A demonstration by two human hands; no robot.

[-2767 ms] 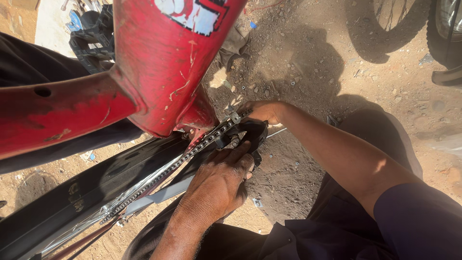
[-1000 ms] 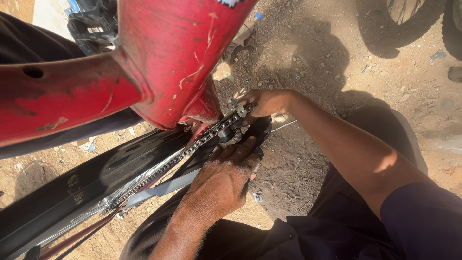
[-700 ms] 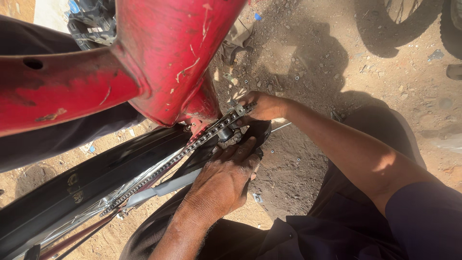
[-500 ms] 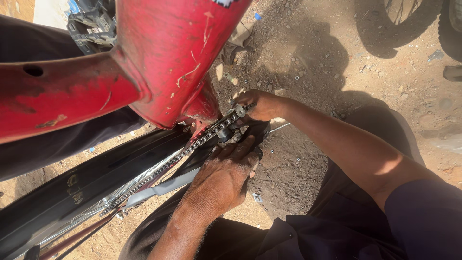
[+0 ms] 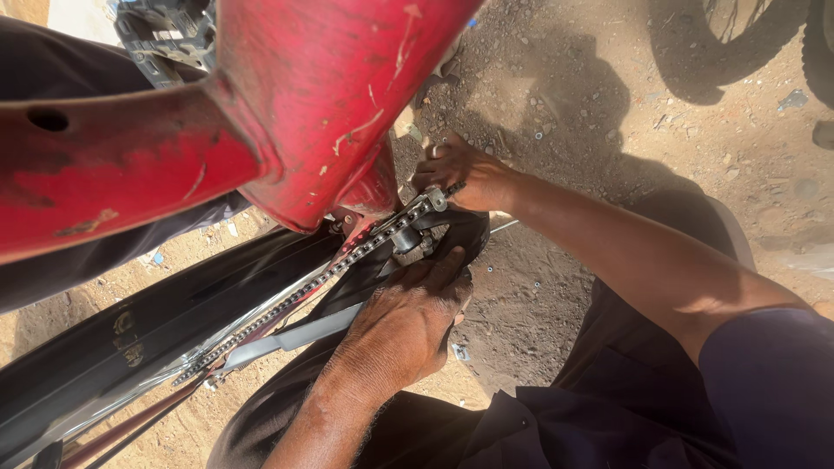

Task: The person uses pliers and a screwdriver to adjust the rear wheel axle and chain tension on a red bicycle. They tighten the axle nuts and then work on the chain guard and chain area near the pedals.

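Bicycle chain (image 5: 313,282) running along the black tyre (image 5: 130,339) under the red frame (image 5: 287,113). My right hand (image 5: 460,174) pinches its upper end; my left hand (image 5: 404,326) presses flat below. I judge it heavy, floppy, greasy: grip the side plates.

Two hands (image 5: 408,326), one chain (image 5: 304,291), one red frame (image 5: 287,104).
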